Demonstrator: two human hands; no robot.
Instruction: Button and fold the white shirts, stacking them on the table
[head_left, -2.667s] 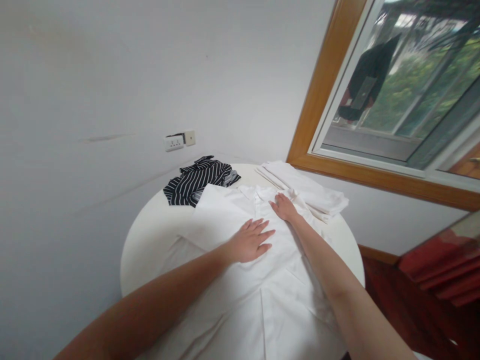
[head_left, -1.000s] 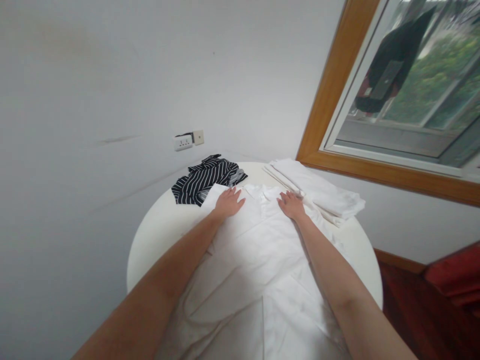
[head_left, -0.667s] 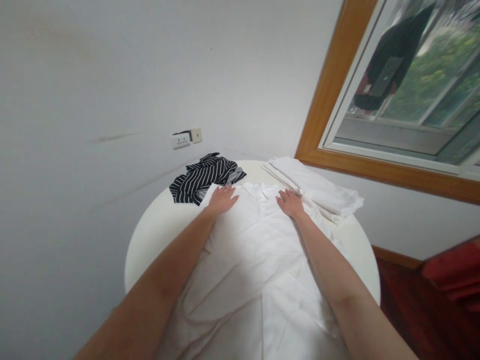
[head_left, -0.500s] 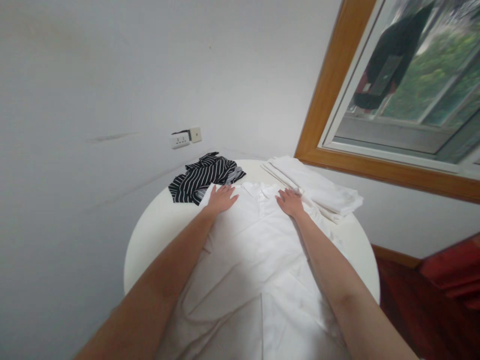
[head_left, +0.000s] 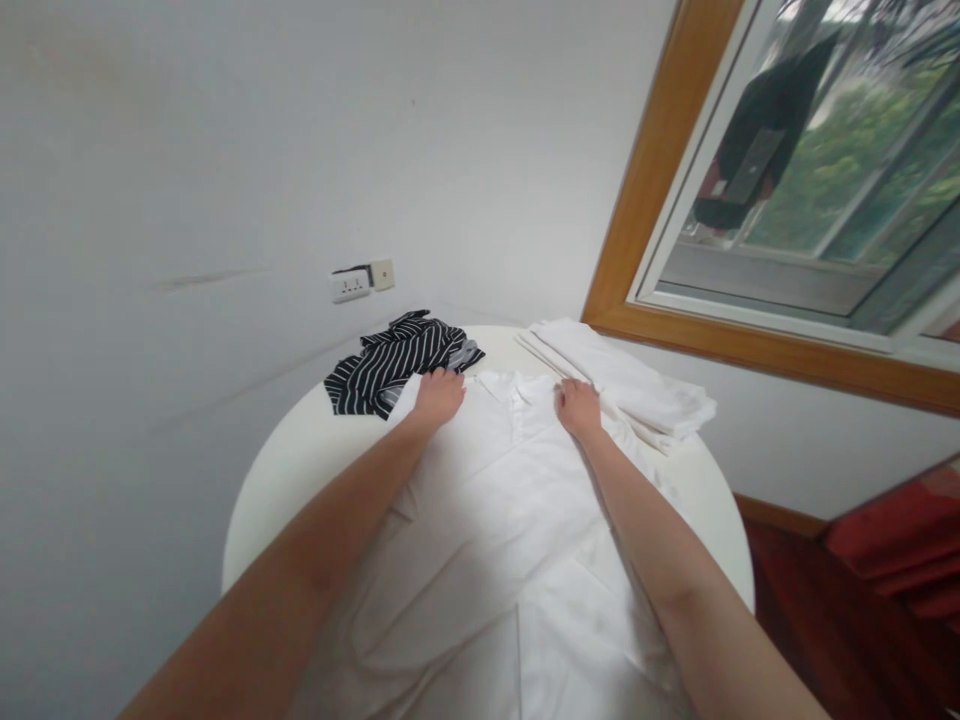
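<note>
A white collared shirt (head_left: 502, 520) lies spread flat on a round white table (head_left: 292, 470), its collar at the far side. My left hand (head_left: 439, 395) is at the shirt's far left shoulder, its fingers curled onto the top edge of the cloth. At the right shoulder beside the collar, my right hand (head_left: 579, 405) also has its fingers bent down onto the fabric. Both forearms stretch over the shirt.
A crumpled black-and-white striped garment (head_left: 397, 362) lies at the table's far left. Folded white cloth (head_left: 637, 385) sits at the far right. A wall socket (head_left: 349, 285) is behind. A wood-framed window (head_left: 637, 200) is to the right, and something red (head_left: 892, 540) stands low at right.
My left hand slid from the shirt's middle up to its left shoulder. Both hands went from flat, spread fingers to fingers curled at the top edge.
</note>
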